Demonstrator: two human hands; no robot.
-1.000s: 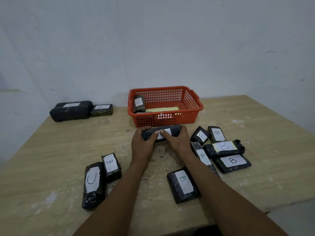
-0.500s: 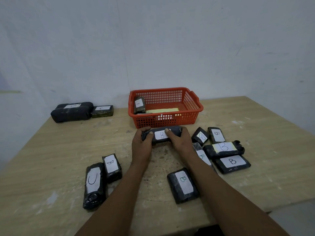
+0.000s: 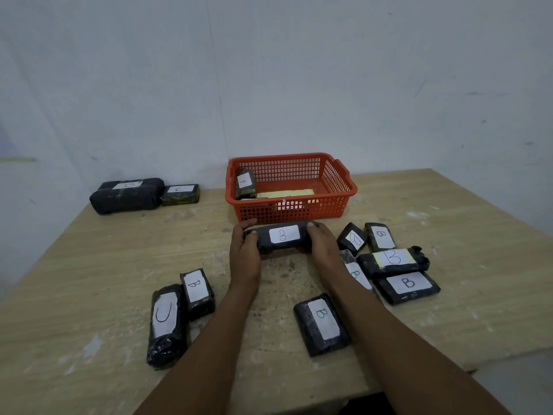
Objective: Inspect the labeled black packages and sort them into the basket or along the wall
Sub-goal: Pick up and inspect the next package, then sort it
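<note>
You had a light wooden table (image 3: pixel 449 235) in front of you, its top marked with pale smudges and dark specks. It stood pushed against a white wall (image 3: pixel 299 70) that was faintly scuffed. At the lower right, past the table's edge, a strip of grey floor (image 3: pixel 520 381) showed.

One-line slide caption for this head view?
Both hands, left hand and right hand, grip a black package labeled B in front of the red basket.
</note>
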